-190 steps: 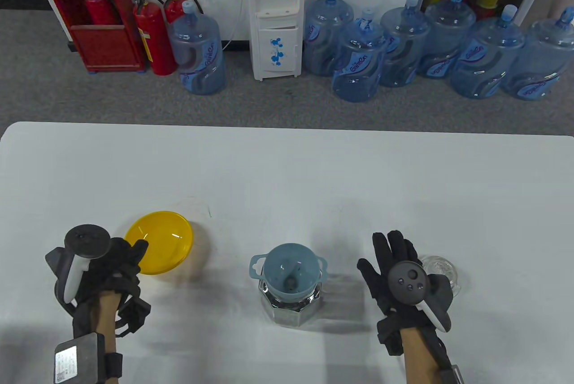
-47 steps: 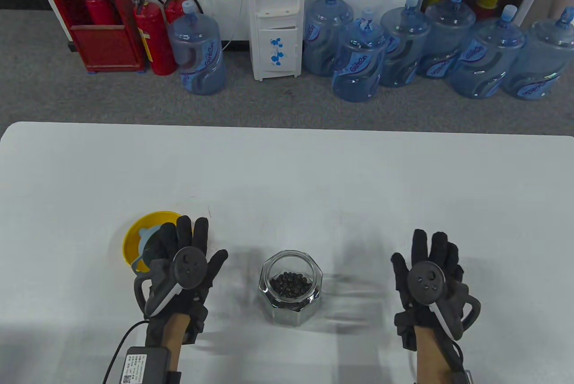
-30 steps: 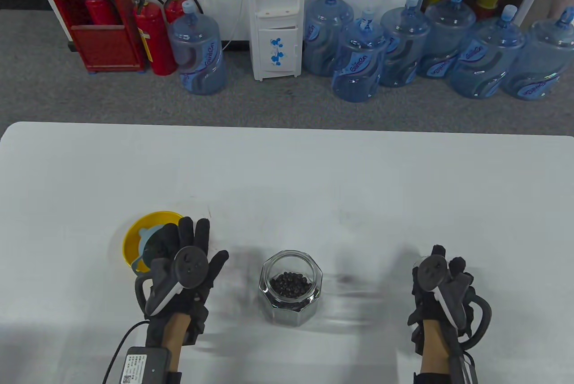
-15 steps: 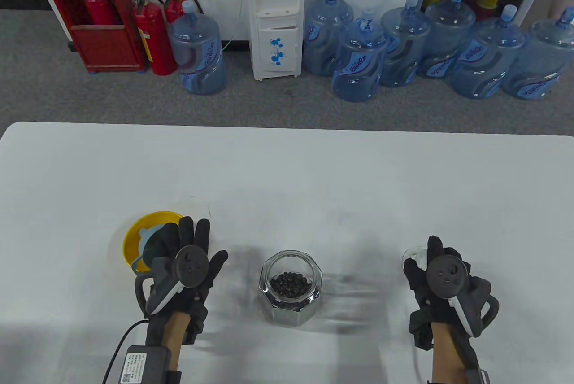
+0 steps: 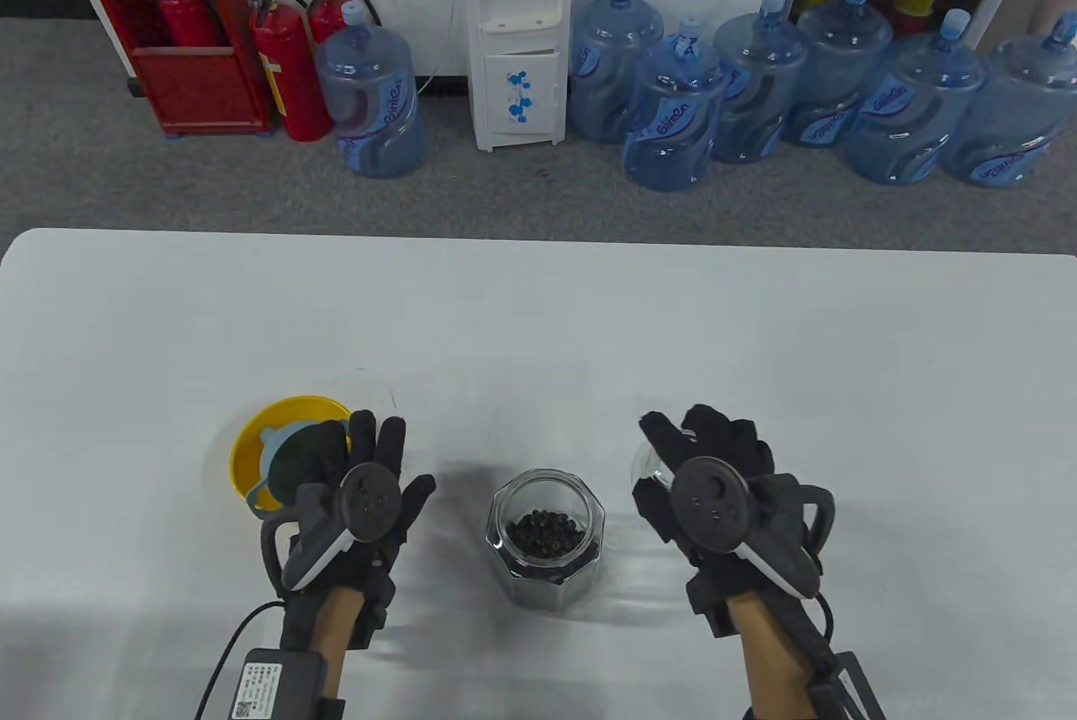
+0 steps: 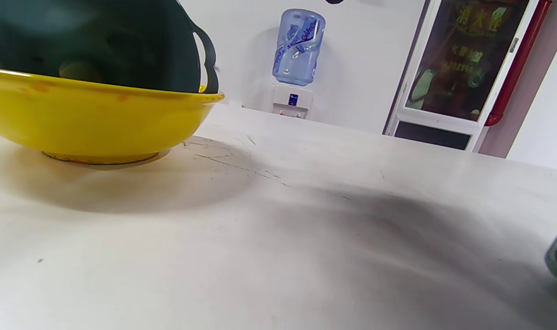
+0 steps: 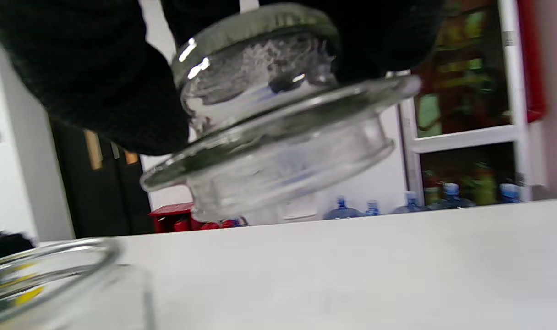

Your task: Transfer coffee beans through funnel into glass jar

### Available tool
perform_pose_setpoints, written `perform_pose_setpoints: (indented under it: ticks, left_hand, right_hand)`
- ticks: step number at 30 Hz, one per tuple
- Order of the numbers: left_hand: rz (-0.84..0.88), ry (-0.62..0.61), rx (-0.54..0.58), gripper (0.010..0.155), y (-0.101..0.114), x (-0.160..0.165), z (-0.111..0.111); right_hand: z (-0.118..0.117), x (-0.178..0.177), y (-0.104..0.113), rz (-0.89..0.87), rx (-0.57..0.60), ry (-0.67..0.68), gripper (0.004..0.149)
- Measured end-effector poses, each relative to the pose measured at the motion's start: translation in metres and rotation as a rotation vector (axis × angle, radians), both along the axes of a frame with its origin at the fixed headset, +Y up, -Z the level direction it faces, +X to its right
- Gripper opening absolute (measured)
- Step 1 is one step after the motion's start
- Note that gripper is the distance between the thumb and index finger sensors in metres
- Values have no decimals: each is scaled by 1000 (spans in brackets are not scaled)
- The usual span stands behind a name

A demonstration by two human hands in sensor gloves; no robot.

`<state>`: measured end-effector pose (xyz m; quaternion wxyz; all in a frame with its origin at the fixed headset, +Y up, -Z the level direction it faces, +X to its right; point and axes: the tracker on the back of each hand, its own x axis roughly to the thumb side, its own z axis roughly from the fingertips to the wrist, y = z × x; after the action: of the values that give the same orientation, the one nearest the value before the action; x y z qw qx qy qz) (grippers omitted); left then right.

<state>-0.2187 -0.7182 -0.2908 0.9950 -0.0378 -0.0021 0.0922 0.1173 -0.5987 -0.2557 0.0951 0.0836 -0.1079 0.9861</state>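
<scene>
1. The right hand (image 5: 715, 493) has swung in from the worktop's right side and now hangs just beside the glass jar (image 5: 545, 537), gripping the glass lid (image 7: 278, 123) by its knob; half a second ago it was out at the right, closing over that lid; the right wrist view shows the lid lifted clear of the worktop (image 5: 538, 333), tilted, with gloved fingers (image 7: 100, 91) wrapped round its top.
2. The left hand (image 5: 358, 501) has barely shifted; fingers spread flat and holding nothing, it hovers at the near edge of the yellow bowl (image 5: 252, 442); whether it touches the worktop I cannot tell.
3. The blue funnel (image 5: 282, 459), which sat in the jar's mouth about six seconds ago, now lies in the yellow bowl; the left wrist view confirms it sitting inside the bowl's rim.
4. The coffee beans (image 5: 547, 533) lie dark at the bottom of the jar, which stands uncovered between the two hands.
5. My read: the pour is done and the funnel put aside; capping looks like the step in hand; the lid is not yet over the mouth, and it will need levelling before it can seat.
</scene>
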Motion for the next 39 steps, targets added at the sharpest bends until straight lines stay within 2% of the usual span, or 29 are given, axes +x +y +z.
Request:
perform_pose_setpoints:
  ticks: [4, 10, 25, 39]
  left_hand:
    - [-7, -4, -2, 73, 0, -1, 0]
    - [0, 1, -16, 73, -1, -2, 0]
    - [4, 0, -31, 72, -1, -3, 0]
    - [-15, -4, -53, 73, -1, -2, 0]
  right_hand:
    - [5, -32, 5, 63, 9, 79, 63]
    - [12, -60, 1, 132, 13, 157, 64]
    - [7, -76, -12, 137, -20, 186, 64]
    - [10, -91, -17, 96, -76, 269, 66]
